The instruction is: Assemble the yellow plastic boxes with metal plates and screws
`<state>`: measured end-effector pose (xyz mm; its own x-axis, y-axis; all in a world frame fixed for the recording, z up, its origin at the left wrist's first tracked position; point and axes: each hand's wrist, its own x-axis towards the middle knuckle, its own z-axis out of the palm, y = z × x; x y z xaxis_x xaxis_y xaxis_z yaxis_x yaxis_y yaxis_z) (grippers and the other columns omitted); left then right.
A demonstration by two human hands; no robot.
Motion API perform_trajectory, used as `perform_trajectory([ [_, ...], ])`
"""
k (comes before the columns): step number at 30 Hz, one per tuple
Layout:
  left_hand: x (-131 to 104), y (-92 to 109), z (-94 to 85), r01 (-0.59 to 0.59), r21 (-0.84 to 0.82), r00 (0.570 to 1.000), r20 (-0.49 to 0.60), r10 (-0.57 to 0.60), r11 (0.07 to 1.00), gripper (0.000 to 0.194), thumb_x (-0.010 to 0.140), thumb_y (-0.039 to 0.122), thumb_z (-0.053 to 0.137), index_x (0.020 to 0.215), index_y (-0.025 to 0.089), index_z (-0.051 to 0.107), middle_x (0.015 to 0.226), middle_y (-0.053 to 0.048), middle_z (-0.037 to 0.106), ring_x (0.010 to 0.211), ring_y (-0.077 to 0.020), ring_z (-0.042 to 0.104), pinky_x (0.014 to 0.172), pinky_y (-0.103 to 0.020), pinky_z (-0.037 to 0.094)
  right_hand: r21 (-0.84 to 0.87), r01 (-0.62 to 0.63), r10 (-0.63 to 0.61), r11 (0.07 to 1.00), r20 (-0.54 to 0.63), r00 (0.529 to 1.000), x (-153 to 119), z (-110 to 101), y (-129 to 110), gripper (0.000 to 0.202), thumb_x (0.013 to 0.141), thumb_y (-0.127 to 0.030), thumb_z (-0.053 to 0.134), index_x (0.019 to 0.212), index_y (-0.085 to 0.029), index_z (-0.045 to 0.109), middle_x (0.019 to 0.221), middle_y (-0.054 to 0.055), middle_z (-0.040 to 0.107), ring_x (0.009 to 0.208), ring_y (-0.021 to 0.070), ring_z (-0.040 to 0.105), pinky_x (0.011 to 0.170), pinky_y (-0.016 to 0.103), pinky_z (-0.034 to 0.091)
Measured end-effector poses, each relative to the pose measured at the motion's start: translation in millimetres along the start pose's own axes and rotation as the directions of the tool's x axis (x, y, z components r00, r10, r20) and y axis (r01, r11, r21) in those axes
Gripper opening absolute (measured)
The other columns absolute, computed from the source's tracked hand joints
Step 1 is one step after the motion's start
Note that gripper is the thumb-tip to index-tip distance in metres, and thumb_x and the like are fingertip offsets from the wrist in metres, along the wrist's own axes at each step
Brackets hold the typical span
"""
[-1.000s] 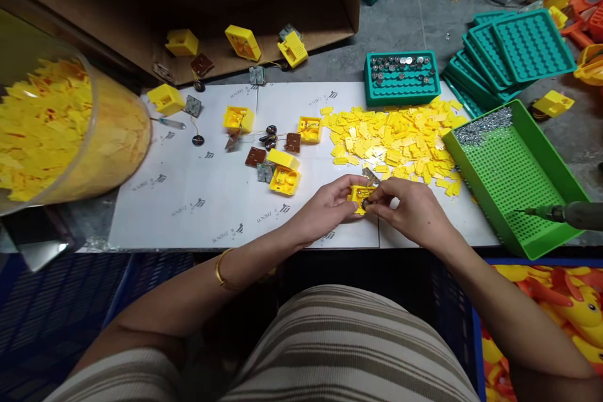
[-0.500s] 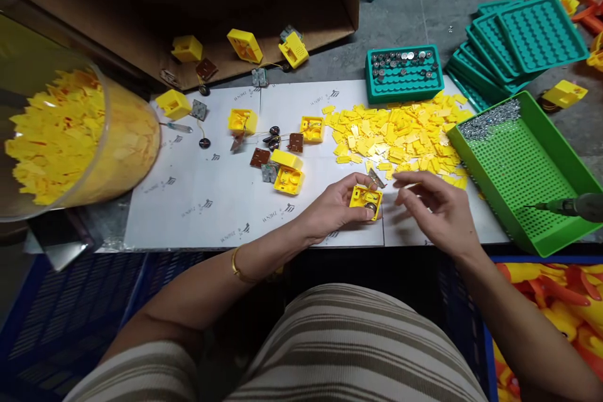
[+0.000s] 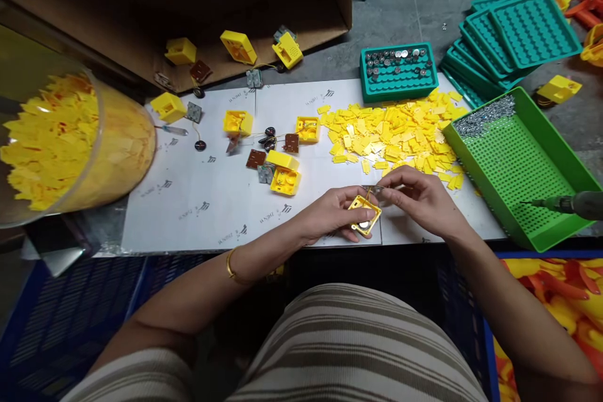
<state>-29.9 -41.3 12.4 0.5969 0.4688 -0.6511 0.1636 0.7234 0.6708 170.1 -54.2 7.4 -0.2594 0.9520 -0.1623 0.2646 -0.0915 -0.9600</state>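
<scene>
My left hand (image 3: 332, 212) is closed around a small yellow casing (image 3: 373, 223), its open side facing up, with a round metallic disc inside near my thumb. Thin wires run from the casing to a small circuit board (image 3: 374, 189) at its upper edge. The fingertips of my right hand (image 3: 417, 201) pinch that board's right end. Just beyond both hands lies a heap of flat yellow pieces (image 3: 391, 138). Several yellow casings (image 3: 285, 182) with wired boards and black round parts sit to the left on the white sheet (image 3: 188, 201).
A teal tray (image 3: 399, 85) with button cells stands behind the heap. At right are a green basket (image 3: 541, 169) with screws, an electric screwdriver (image 3: 572, 203) and stacked teal trays (image 3: 537, 31). A clear tub (image 3: 127, 138) stands left, a cardboard box (image 3: 320, 25) behind.
My right hand has moved left and closed on the circuit board. The yellow casing has turned and tilted in my left hand. The whole view has shifted slightly.
</scene>
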Motion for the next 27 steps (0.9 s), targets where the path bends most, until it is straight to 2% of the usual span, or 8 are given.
perform_trajectory([
  [3,1.4,1.7,1.7,0.010,0.160,1.000,-0.001,-0.010,0.987,0.032,0.077,0.037,0.067,0.101,0.017,0.060,0.081,-0.001,0.060,0.067,-0.0117,0.064,0.049,-0.018,0.049,-0.075,0.065,-0.063,0.995,0.034,0.997,-3.9,-2.1,-6.3,0.016,0.088,-0.034,0.056,0.089,-0.018,0.058,0.100,0.007,0.061,0.086,0.0160,0.062,0.073,0.029,0.053],
  [6,1.8,3.2,2.7,0.011,0.279,0.999,-0.035,-0.002,0.960,0.029,0.084,0.037,0.059,0.105,0.017,0.059,0.083,-0.001,0.060,0.060,-0.0101,0.065,0.043,-0.014,0.043,-0.068,0.011,-0.006,0.998,0.065,0.998,-6.2,-0.7,-9.4,0.014,0.091,-0.032,0.052,0.095,-0.019,0.053,0.092,0.004,0.060,0.075,0.0131,0.062,0.066,0.026,0.053],
  [10,-0.2,3.2,0.9,-0.029,0.317,0.999,-0.016,0.036,0.948,0.029,0.082,0.041,0.060,0.100,0.018,0.059,0.081,0.001,0.059,0.055,-0.0090,0.064,0.040,-0.012,0.041,-0.036,-0.030,0.030,0.999,-0.002,1.000,-4.3,1.2,-7.9,0.027,0.087,-0.034,0.059,0.110,-0.020,0.054,0.080,0.000,0.058,0.068,0.0117,0.059,0.061,0.024,0.050],
  [14,-0.4,-0.2,-2.1,-0.086,0.314,0.995,-0.019,0.096,0.946,0.028,0.080,0.042,0.063,0.093,0.017,0.063,0.083,0.000,0.059,0.052,-0.0071,0.059,0.039,-0.014,0.043,0.064,-0.094,0.093,0.994,0.021,0.995,-2.2,0.5,-9.5,0.026,0.080,-0.037,0.067,0.094,-0.016,0.062,0.073,0.000,0.063,0.062,0.0108,0.059,0.056,0.022,0.049],
  [16,1.6,-2.6,-3.2,-0.074,0.271,0.995,-0.046,0.090,0.960,0.031,0.080,0.042,0.063,0.099,0.017,0.062,0.085,-0.002,0.062,0.053,-0.0087,0.062,0.038,-0.013,0.040,0.056,-0.109,0.108,0.992,0.028,0.994,-3.2,0.7,-12.0,0.023,0.082,-0.038,0.065,0.087,-0.015,0.064,0.068,0.000,0.063,0.055,0.0099,0.058,0.052,0.021,0.048],
  [18,4.2,-4.6,-3.8,-0.051,0.160,0.996,-0.070,0.063,0.986,0.033,0.081,0.038,0.064,0.106,0.019,0.059,0.089,-0.005,0.065,0.060,-0.0120,0.067,0.044,-0.015,0.045,0.011,-0.082,0.082,0.997,0.010,0.997,-6.0,2.5,-14.4,0.023,0.086,-0.038,0.060,0.089,-0.016,0.064,0.068,0.000,0.065,0.055,0.0104,0.059,0.051,0.021,0.048],
  [22,6.7,-4.4,-3.3,-0.024,-0.099,0.996,-0.086,0.015,0.995,0.030,0.081,0.022,0.062,0.111,0.021,0.057,0.096,-0.005,0.066,0.077,-0.0146,0.069,0.069,-0.027,0.056,-0.216,0.055,-0.048,0.975,0.036,0.998,-14.6,10.8,-17.4,0.016,0.089,-0.029,0.055,0.098,-0.019,0.063,0.084,0.002,0.069,0.072,0.0128,0.065,0.064,0.023,0.049],
  [27,1.7,1.2,-1.5,-0.051,-0.334,0.994,-0.107,0.016,0.941,0.033,0.080,0.009,0.053,0.110,0.018,0.060,0.096,-0.006,0.066,0.083,-0.0138,0.066,0.080,-0.032,0.055,-0.430,0.210,-0.162,0.878,0.146,0.976,-24.4,19.5,-21.1,0.015,0.092,-0.020,0.049,0.101,-0.019,0.060,0.096,0.004,0.068,0.084,0.0150,0.063,0.075,0.027,0.049],
])
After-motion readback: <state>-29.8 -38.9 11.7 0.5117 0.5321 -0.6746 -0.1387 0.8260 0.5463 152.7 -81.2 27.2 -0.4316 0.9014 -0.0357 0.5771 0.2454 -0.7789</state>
